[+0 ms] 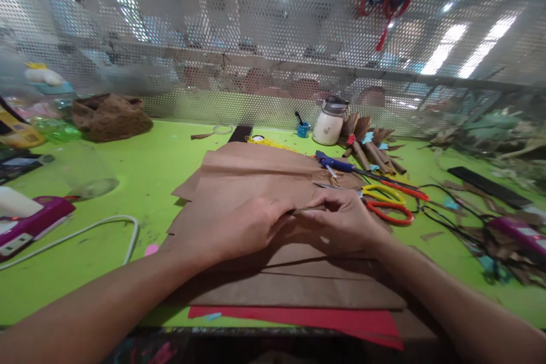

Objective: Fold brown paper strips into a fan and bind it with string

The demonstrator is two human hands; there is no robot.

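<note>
Over a stack of brown kraft paper (239, 182), both hands meet near its middle. My right hand (347, 222) pinches a small, thin brown strip (303, 211), perhaps paper, between thumb and fingertips. The strip's other end runs to the closed fingers of my left hand (260, 220), which hold it too; their tips are partly hidden. Just right of my right hand lie scissors with orange handles (394, 217) and a pair with yellow handles (384, 193). A blue glue gun (335, 162) rests behind them.
Red paper (294, 315) sticks out under the stack at the front edge. Rolled brown paper pieces (375, 153) lie beside a white jar (330, 122). Purple power strips stand left (38, 222) and right (518, 233), with cables and paper scraps. A brown pouch (111, 116) sits back left.
</note>
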